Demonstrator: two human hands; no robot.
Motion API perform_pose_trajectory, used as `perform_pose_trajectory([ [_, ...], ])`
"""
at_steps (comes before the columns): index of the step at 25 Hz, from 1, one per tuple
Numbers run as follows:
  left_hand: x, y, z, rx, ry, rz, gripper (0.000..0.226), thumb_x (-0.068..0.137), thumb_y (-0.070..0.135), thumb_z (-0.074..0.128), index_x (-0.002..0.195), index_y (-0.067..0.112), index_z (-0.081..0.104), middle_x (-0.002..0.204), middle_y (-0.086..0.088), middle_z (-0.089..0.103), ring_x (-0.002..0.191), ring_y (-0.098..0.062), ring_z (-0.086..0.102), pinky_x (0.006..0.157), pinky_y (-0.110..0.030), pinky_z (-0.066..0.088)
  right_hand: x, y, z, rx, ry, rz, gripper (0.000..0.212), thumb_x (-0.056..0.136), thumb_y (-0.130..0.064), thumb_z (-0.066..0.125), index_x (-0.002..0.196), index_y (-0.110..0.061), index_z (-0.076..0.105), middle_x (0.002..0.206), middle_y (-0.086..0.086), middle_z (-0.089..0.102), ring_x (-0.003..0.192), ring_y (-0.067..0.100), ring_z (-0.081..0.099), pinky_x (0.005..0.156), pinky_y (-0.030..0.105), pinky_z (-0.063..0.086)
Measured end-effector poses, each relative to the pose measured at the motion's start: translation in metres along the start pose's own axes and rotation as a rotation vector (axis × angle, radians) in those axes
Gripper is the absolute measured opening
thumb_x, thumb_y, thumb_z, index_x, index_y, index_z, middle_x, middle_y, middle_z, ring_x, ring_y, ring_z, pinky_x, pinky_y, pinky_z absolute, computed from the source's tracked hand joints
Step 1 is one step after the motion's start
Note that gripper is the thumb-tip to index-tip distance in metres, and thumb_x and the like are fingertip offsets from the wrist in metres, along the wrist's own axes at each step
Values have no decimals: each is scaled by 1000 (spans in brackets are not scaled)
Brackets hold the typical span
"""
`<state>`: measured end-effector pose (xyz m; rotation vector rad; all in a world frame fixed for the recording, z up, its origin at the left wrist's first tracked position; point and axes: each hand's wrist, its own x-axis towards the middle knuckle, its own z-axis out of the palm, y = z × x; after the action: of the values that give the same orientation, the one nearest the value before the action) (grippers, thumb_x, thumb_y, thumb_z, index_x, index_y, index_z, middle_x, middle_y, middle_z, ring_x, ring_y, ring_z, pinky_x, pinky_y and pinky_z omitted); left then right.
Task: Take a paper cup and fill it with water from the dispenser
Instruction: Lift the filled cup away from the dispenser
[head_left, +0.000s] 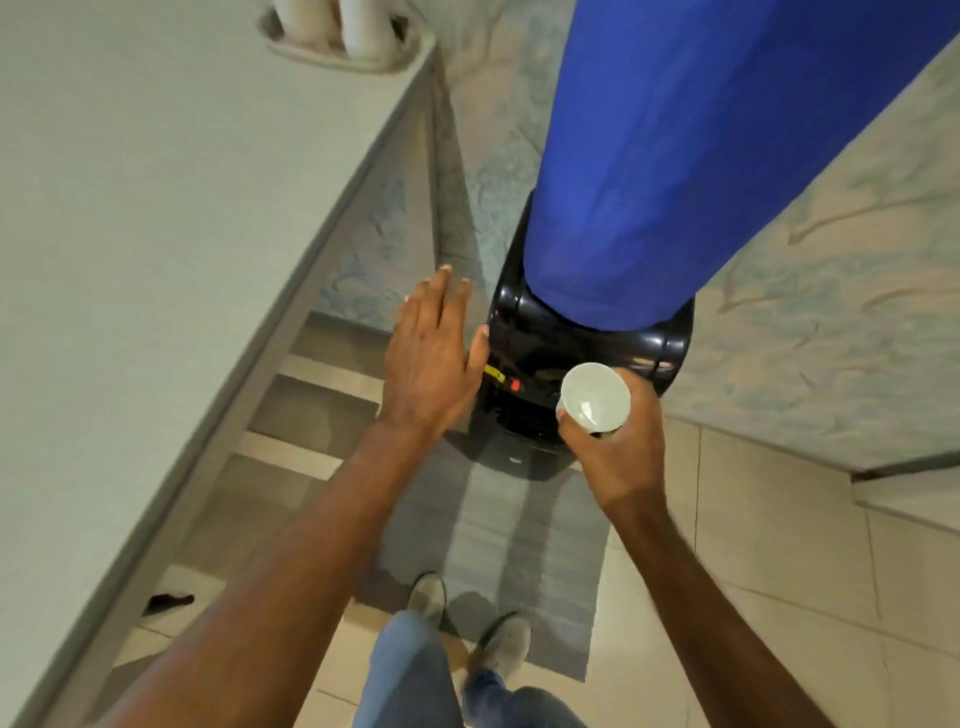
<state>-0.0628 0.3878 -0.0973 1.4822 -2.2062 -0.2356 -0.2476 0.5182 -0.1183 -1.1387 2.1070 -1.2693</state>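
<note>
A white paper cup (595, 397) sits upright in my right hand (615, 447), held in front of the black water dispenser (540, 338). A little water shows at the cup's bottom. A bottle wrapped in a blue cover (691, 156) stands on the dispenser. My left hand (431, 358) is flat with its fingers apart, beside the dispenser's left side, its thumb close to the yellow tap lever (494, 373). A red tap (515, 385) lies just right of the yellow one. The outlets under the taps are in shadow.
A white counter (156, 208) runs along the left, with a tray of cup stacks (337, 36) at its far end. Shelves (291, 415) sit below it. A grey mat (493, 545) lies before the dispenser, where my feet stand. A patterned wall rises on the right.
</note>
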Motion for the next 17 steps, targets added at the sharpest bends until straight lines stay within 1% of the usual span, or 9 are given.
perform_pose_trajectory([
  [2,6,-9,-29,50,15,-32,59,105,38,51,154,6,44,166,-18,34,151,-38,34,126,-52,31,12,-35,-7,-3,-31,-48,71,72,-32,90,132,-28,52,127,-7,56,118,15,55,101,43,53],
  [4,14,-23,-60,99,30,-61,61,106,41,51,156,7,41,167,-18,30,153,-37,30,127,-50,27,23,-73,-6,-4,-81,-91,71,71,-32,90,131,-29,52,126,-9,55,118,14,55,99,41,53],
  [7,35,-53,-101,124,76,-98,63,106,42,51,157,6,40,167,-19,30,153,-37,30,128,-49,26,41,-123,9,-12,-154,-115,67,74,-30,88,132,-28,53,124,-10,53,112,13,52,90,32,47],
  [9,46,-75,-123,130,90,-148,62,107,42,49,157,8,39,168,-18,30,154,-36,29,128,-49,27,52,-152,28,17,-211,-122,65,76,-30,86,132,-27,54,124,-8,54,111,14,54,87,27,44],
  [13,62,-116,-154,114,59,-227,61,110,46,41,160,11,34,170,-14,26,157,-33,25,130,-49,24,77,-193,75,55,-283,-146,63,73,-29,87,128,-25,56,122,-3,59,111,18,59,78,23,46],
  [17,75,-164,-168,128,10,-290,64,110,46,40,160,8,33,169,-17,27,156,-35,27,129,-49,25,99,-234,128,33,-336,-195,63,73,-32,86,128,-25,55,123,-1,60,111,20,59,83,28,45],
])
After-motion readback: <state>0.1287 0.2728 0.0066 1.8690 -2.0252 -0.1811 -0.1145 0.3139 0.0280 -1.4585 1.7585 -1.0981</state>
